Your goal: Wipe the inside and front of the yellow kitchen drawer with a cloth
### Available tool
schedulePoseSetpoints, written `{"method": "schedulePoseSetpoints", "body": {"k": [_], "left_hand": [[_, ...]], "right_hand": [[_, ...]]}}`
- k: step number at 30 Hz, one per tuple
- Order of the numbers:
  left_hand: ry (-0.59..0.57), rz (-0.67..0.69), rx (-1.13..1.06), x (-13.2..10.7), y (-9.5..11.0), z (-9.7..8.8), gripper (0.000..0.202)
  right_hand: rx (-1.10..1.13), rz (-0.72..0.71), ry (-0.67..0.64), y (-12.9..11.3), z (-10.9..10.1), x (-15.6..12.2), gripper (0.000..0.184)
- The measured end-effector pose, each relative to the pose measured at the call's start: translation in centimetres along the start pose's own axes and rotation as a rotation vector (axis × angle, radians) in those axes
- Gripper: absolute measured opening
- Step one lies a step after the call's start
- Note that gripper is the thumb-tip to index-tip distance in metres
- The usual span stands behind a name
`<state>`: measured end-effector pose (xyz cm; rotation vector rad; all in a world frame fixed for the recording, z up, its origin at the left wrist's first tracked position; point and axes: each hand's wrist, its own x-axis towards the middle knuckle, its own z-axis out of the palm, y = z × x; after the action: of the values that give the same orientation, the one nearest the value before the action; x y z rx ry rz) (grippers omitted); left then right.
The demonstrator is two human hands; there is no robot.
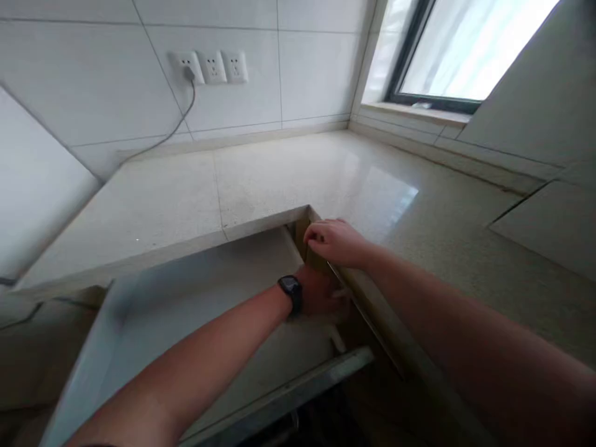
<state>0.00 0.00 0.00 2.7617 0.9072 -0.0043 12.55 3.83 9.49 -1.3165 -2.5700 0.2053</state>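
Note:
An open drawer (200,298) with a light inside stands out below the inner corner of the stone countertop (288,174). My left hand (320,290), with a dark watch (291,287) on the wrist, reaches over the drawer to its right side. Shade and blur hide what its fingers do. My right hand (339,242) rests at the countertop's edge by the corner, thumb and fingers curled together. A thin dark line runs down below its fingertips, too small to name. Beside the drawer, a narrow metal-like strip (363,313) slants along the cabinet side under the right forearm.
The drawer's front panel (284,394) crosses the lower middle. Three wall sockets (214,67) sit on the tiled wall, one with a grey cord (179,124) plugged in. A white flat-sided object (41,186) stands at left. A window (465,53) is at upper right.

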Motion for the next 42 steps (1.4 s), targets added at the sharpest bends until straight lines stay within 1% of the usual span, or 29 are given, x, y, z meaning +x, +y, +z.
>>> {"method": "schedulePoseSetpoints", "body": {"k": [4,8,14,18,22,26,32,35,37,39,42], "left_hand": [[0.036,-0.061,-0.035,0.5,-1.6,-0.7,0.055],[0.047,-0.088,-0.034,0.7,-1.7,-0.8,0.05],[0.068,-0.073,0.025,0.3,-0.4,-0.5,0.054],[0.025,-0.082,0.063,0.1,0.9,-0.4,0.056],[0.018,-0.049,0.064,0.1,2.3,-0.2,0.055],[-0.024,-0.029,0.087,0.0,3.3,0.0,0.057],[0.024,0.165,0.052,-0.8,4.9,0.3,0.053],[0.05,0.202,0.043,-1.1,5.4,0.5,0.051],[0.038,0.191,0.034,-1.2,5.4,0.6,0.052],[0.021,0.151,0.024,-1.2,5.4,0.7,0.054],[0.027,0.114,0.006,-1.2,5.2,0.7,0.055]], "right_hand": [[-0.005,0.006,-0.006,-0.2,0.0,-0.1,0.02],[-0.022,0.013,-0.024,-0.2,-0.1,-0.1,0.021],[-0.043,-0.002,-0.03,-0.1,0.1,0.0,0.021],[-0.045,-0.008,-0.035,0.0,0.2,0.0,0.021],[-0.048,-0.01,-0.04,0.1,0.2,0.0,0.02],[-0.045,-0.014,-0.03,0.0,0.1,0.0,0.02],[-0.045,-0.003,-0.033,-0.1,0.1,0.0,0.02],[-0.043,-0.005,-0.036,-0.1,0.1,0.0,0.02],[-0.042,-0.005,-0.037,-0.1,0.1,0.0,0.02],[-0.038,-0.006,-0.04,0.0,0.1,0.1,0.02],[-0.033,-0.005,-0.045,0.0,0.1,0.0,0.02]]}}
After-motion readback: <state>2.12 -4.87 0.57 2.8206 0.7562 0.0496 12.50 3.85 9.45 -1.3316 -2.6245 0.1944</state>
